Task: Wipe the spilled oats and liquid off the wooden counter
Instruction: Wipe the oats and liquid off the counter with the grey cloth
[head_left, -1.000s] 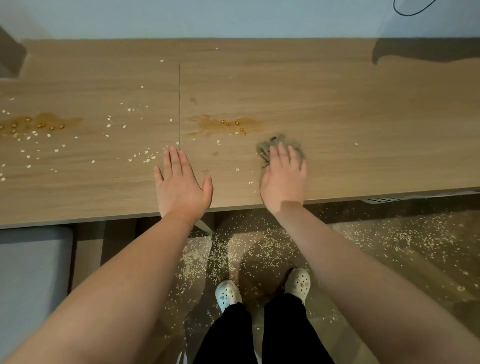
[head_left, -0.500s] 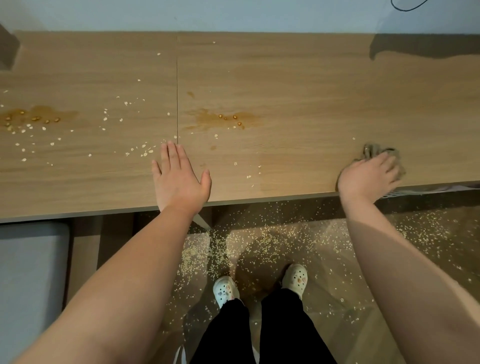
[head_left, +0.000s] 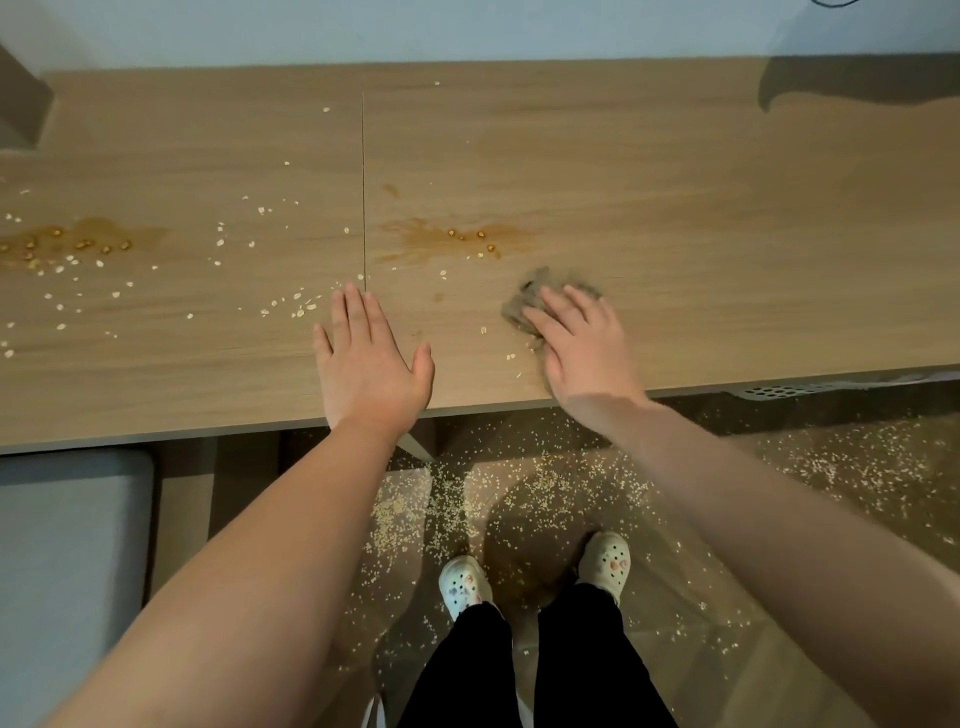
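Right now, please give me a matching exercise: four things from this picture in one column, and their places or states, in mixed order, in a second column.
Column one
1. left hand
2. cloth
3. brown stain nearest the cloth
4. white shoes

Column two
a. among spilled oats on the floor
b. under the right hand
c. flat on the counter, holding nothing
d. on the counter, not yet wiped

Pairs: 1-c, 2-b, 3-d, 4-a

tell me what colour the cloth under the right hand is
Dull grey-brown, mottled: the cloth shows past the fingers of the right hand in the head view.
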